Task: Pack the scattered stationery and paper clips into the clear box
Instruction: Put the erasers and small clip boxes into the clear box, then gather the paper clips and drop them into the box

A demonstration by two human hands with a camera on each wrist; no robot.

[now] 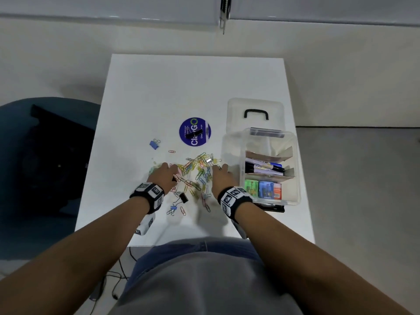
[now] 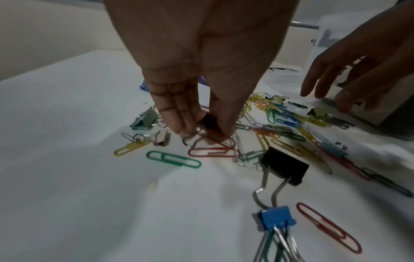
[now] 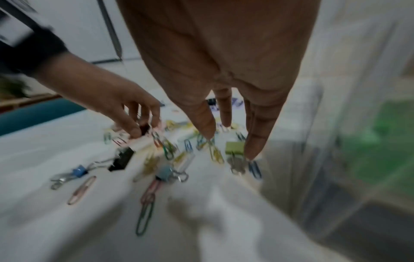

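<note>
Left hand (image 2: pixel 201 58) pinches black binder clip (image 2: pixel 209 122).

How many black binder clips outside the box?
3 black binder clips: one on the purple sticker, one pinched in the left hand, one beside the small blue clip. Some possibly hidden.

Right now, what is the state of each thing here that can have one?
box: open, partly filled.
lid: off, flat behind the box.
paper clips: loose on the table.
left hand: pinches a small black clip.
right hand: fingers straight, holds nothing.
</note>
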